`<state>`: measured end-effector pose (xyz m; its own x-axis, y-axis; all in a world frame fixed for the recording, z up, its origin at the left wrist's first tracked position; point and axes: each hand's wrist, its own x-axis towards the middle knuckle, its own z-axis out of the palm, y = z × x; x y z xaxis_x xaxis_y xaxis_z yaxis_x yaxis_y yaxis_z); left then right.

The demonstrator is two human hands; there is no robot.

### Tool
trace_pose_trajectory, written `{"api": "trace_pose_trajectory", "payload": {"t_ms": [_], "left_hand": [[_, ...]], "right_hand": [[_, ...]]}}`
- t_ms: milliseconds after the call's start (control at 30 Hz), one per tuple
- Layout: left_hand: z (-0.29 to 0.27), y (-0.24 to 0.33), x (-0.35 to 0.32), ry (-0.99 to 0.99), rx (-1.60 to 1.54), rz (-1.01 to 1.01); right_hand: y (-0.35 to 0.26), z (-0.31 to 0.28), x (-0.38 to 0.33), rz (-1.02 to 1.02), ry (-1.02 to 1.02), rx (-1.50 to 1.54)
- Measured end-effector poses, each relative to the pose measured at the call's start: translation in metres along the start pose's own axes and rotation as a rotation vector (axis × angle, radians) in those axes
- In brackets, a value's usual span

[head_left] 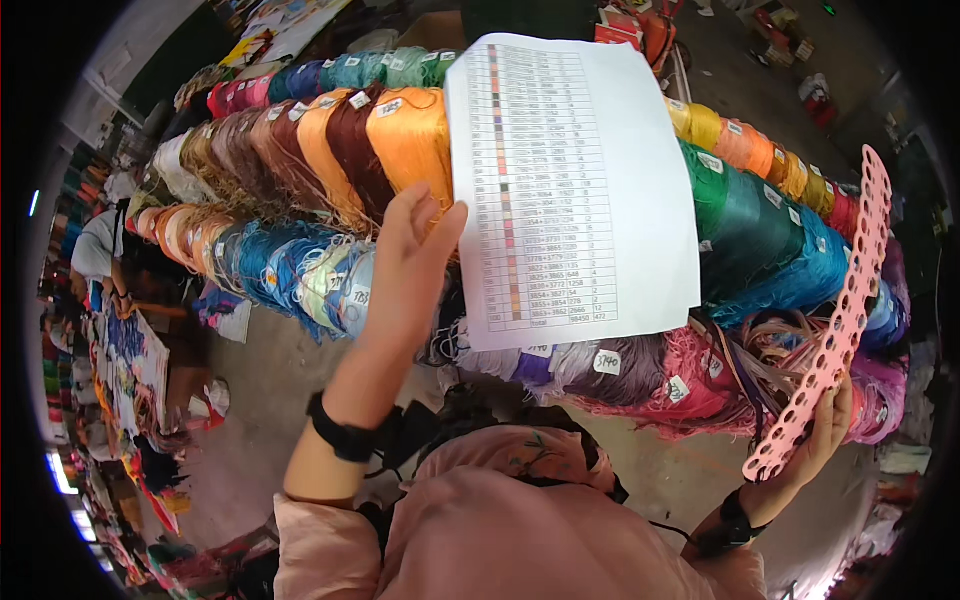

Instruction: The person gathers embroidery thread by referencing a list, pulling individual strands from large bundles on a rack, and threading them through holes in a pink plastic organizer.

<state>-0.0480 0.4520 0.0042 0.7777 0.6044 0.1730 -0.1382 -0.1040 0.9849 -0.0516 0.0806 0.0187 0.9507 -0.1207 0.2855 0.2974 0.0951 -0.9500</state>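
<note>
Printed sheet (640, 200): lies across the middle of rows of coloured thread bundles (410, 140), with gridded print down its left part. Left hand (412, 240): raised at the sheet's left edge with parted fingers; cannot tell whether pinching the paper. Right hand (818, 437): holding a pink perforated strip (856, 300) near its lower end, aslant over the rows' right end. Black bands (343, 430) on both wrists.

Head-worn fisheye, facing down, apparently close
</note>
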Motion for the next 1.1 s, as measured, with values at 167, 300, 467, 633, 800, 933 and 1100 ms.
{"api": "trace_pose_trajectory", "payload": {"t_ms": [167, 300, 467, 633, 800, 933, 1100], "left_hand": [[-0.01, -0.017, 0.032, -0.559, -0.485, -0.578], [-0.034, -0.024, 0.046, -0.575, -0.338, -0.473], [-0.136, -0.008, 0.071, -0.473, -0.312, -0.317], [-0.288, -0.001, 0.112, -0.397, -0.246, -0.22], [-0.367, -0.008, 0.163, -0.371, -0.153, -0.263], [-0.395, -0.031, 0.196, -0.375, -0.106, -0.234], [-0.407, -0.045, 0.217, -0.358, 0.011, -0.166]], "right_hand": [[0.012, 0.05, 0.017, 0.025, -0.142, 0.086], [0.004, 0.083, 0.005, -0.641, -0.216, -0.728], [-0.006, 0.124, -0.017, -0.755, -0.197, -0.768], [-0.016, 0.311, -0.076, -0.488, -0.215, -0.685], [0.009, 0.432, -0.098, -0.444, -0.418, -0.256], [0.017, 0.533, -0.104, 0.12, -0.482, 0.212], [0.083, 0.592, -0.09, -0.046, -0.442, -0.166]]}}
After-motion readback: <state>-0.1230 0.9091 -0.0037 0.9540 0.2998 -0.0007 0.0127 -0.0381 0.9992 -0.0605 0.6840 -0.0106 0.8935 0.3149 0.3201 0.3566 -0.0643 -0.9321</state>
